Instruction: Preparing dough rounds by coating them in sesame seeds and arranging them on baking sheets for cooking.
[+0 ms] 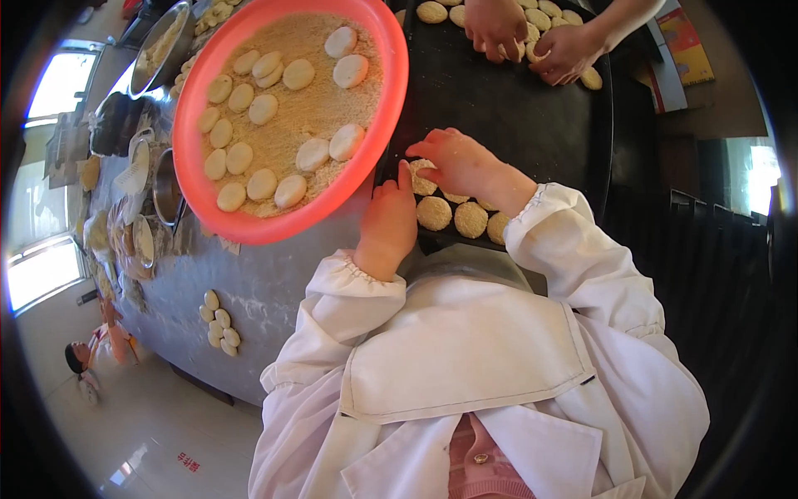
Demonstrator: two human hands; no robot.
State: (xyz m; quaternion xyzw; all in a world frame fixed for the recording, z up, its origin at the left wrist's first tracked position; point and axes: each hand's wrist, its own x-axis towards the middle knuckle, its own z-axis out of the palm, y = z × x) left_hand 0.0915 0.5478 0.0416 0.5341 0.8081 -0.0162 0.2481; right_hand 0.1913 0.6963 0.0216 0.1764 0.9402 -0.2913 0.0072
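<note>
At the near end of a black baking tray [499, 125], several crumb-coated dough rounds [471, 220] lie in rows. My right hand [464, 163] reaches over the left end of a row, its thumb and fingers about one coated round [424, 179]. Whether they grip it or only touch it is unclear. Beside the tray's left edge is my left hand [389, 215], index finger pointing up along that same round and nothing visible in its grasp. To the left, a pink basin [209, 212] holds pale crumbs [299, 112] and several flattened dough rounds [263, 110].
Another person's hands [570, 53] handle coated rounds at the tray's far end. Several small dough pieces [218, 321] sit on the floured metal table [268, 293]. A metal bowl [163, 47] and a steel pot [167, 187] stand left. Another person [103, 349] is at the table's far side.
</note>
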